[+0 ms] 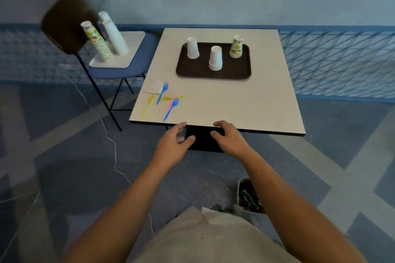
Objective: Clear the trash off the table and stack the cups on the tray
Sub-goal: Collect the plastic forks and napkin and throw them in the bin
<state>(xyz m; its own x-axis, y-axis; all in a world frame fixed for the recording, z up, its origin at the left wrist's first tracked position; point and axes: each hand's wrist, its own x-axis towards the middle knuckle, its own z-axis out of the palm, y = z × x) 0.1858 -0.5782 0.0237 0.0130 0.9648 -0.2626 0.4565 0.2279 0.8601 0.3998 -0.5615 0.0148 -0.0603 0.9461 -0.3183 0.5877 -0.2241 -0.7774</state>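
Your left hand (175,137) and right hand (227,136) hover empty, fingers loosely curled, well in front of the tray (213,74). Cups (215,57) stand on it. Forks (170,110) and a napkin (155,88) lie front-left of it at the desk (245,100) edge, so a hasty sweep could drop them.

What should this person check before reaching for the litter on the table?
1. Left hand free: ok, relaxed and holding nothing.
2. Right hand free: ok, also empty.
3. Forks and napkin reachable: probably ok, they lie near the front left corner of the table.
4. Bin at hand: ok, on the floor at the person's right; spare room inside: cannot tell.
5. Cups out of the way: ok, three upturned stacks stand on the tray, apart from the litter.
6. Table free of litter: not ok.
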